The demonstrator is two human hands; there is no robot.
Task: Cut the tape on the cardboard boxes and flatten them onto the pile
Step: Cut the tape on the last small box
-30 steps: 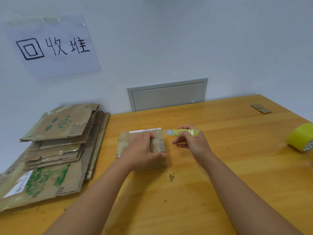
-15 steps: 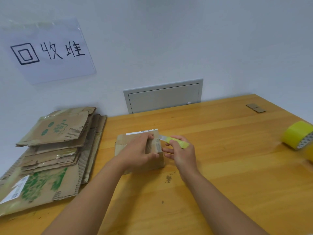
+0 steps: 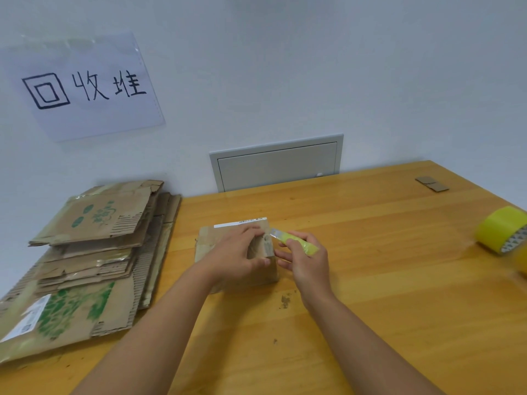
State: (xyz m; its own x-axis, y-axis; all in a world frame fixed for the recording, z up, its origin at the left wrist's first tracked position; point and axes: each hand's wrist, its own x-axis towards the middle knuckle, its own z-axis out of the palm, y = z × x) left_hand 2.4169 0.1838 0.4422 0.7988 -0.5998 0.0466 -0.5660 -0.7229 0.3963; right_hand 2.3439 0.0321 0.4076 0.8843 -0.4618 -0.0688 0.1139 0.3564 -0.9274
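Note:
A small taped cardboard box point(image 3: 211, 243) stands on the wooden table point(image 3: 370, 280) in the middle. My left hand point(image 3: 238, 253) lies over its top, fingers curled down the right side and gripping it. Just right of the box, my right hand point(image 3: 306, 259) holds a yellow-green utility knife point(image 3: 296, 242). The knife's short blade points left and touches the box's upper right edge. The pile of flattened cardboard boxes point(image 3: 85, 252) lies at the table's left.
A yellow tape roll point(image 3: 502, 233) sits at the right edge of the table. Small cardboard scraps point(image 3: 432, 183) lie at the far right corner. A handwritten sign point(image 3: 85, 86) and a grey wall hatch point(image 3: 276, 162) are on the wall behind.
My right hand has brought the knife left from beside the box until its blade reaches the box's right top edge. My left hand has kept its grip on the box.

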